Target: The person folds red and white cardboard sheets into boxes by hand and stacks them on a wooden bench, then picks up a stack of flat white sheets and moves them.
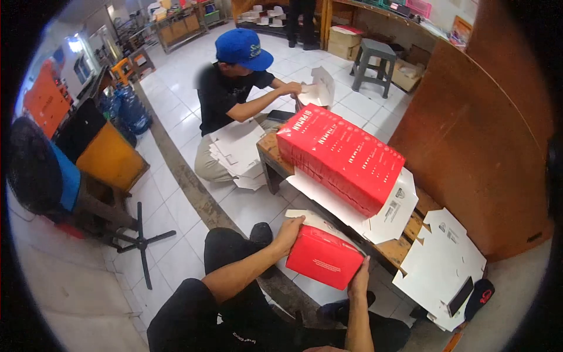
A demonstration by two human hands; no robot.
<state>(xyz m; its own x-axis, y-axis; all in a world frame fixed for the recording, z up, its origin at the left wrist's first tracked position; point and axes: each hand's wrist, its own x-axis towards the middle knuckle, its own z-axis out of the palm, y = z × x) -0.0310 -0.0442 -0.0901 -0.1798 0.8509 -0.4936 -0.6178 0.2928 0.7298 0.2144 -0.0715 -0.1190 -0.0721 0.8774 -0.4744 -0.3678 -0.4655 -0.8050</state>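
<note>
This is a small packing workshop. Folded red boxes (343, 158) are stacked along a low wooden bench (404, 246). Flat white carton blanks (443, 264) lie at its near end and piled on the tiled floor (176, 205), where a crouching co-worker (226, 97) folds one. Stocked shelves (182, 23) line the far wall.

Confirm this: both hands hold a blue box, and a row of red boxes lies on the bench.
Wrong colour: the head view shows the box between the left hand and right hand is red, not blue. The row of red boxes does lie on the bench.
</note>
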